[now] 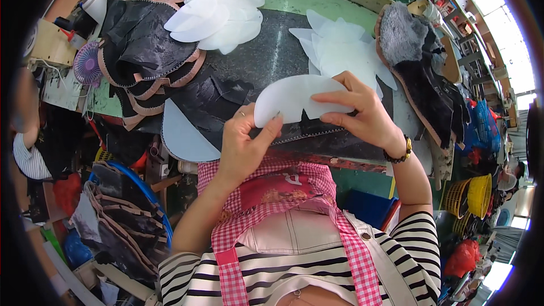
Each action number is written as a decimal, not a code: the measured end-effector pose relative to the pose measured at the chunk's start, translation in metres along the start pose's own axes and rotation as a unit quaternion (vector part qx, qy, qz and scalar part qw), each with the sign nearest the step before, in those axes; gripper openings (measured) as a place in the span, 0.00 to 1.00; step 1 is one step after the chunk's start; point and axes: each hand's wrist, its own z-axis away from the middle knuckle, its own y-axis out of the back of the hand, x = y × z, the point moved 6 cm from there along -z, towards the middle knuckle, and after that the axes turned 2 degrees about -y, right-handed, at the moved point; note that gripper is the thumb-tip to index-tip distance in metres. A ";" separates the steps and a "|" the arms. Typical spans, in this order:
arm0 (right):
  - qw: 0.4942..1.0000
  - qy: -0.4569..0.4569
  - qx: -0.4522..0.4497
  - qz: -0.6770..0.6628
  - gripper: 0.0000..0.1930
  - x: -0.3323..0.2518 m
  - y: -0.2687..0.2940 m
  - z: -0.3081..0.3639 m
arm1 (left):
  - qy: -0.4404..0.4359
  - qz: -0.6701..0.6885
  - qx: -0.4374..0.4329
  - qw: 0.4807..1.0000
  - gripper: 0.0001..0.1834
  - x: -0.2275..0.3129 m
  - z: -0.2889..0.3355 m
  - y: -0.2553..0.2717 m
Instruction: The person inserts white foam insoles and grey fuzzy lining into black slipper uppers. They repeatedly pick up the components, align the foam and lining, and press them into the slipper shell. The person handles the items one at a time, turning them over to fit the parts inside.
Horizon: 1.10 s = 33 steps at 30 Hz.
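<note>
Between my two hands is a curved white stiffener piece point(294, 95), held up over the near part of the table. My left hand point(246, 141) pinches its left end, thumb in front. On its right end, my right hand point(362, 107) grips with thumb and fingers. Beneath it lies a black boot upper point(221, 105) with a toothed edge, and a pale half-round piece point(187, 133) rests on its left part. A fanned pile of white pieces point(218, 14) lies at the far left of the table, and another white pile point(343, 45) lies beyond my right hand.
Stacked black uppers with tan edging point(147, 39) cover the table's left side, near a purple fan point(88, 63). A fur-lined upper point(408, 39) lies at the right. Yellow baskets point(479, 195) stand on the right. Below left, a blue-rimmed container point(161, 209) holds more uppers.
</note>
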 end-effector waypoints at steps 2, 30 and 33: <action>0.999 -0.022 -0.006 0.029 0.24 -0.006 -0.012 0.006 | 0.023 0.006 0.006 1.000 0.12 -0.008 0.009 -0.007; 0.976 0.010 0.057 0.211 0.12 -0.009 -0.072 0.017 | -0.484 -0.453 -0.145 0.734 0.06 0.043 0.007 -0.041; 0.957 0.034 -0.016 0.288 0.11 -0.008 -0.077 0.017 | -0.472 -0.470 -0.203 0.718 0.06 0.036 0.004 -0.047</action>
